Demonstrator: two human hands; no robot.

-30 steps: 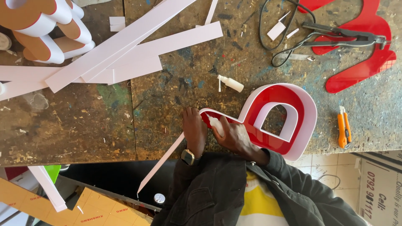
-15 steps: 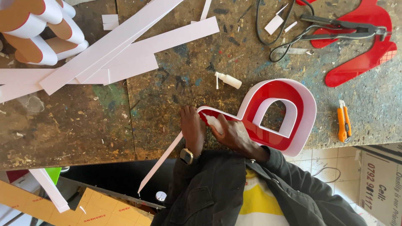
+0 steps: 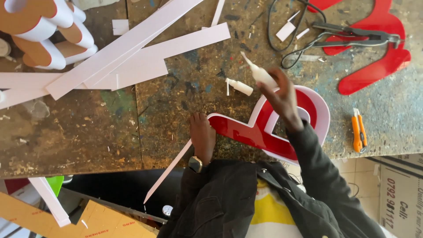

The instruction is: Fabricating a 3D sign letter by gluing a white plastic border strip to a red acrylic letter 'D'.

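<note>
A red sign letter [image 3: 246, 132] with a white rim lies on the worn workbench [image 3: 88, 136] near its front edge. My left hand [image 3: 202, 135], a watch on its wrist, presses on the letter's left tip, where a long white strip [image 3: 169, 169] runs off past the bench edge. Above the letter's loop, my right hand [image 3: 282, 99] is raised and grips a small white nozzle bottle [image 3: 260, 72], tip pointing up-left. A second small white tube [image 3: 240, 87] lies on the bench just left of that hand.
Long white plastic strips [image 3: 132, 53] fan across the upper left, beside brown-and-white letter shells [image 3: 39, 35]. An orange utility knife [image 3: 359, 130] lies right of the letter. A red flat cutout [image 3: 374, 66], a black hand tool [image 3: 352, 37] and a cable sit top right. Cardboard box [image 3: 403, 198] lower right.
My right hand has left the letter's edge, lifted up and now holds the white nozzle bottle. My left hand stays on the letter's tip.
</note>
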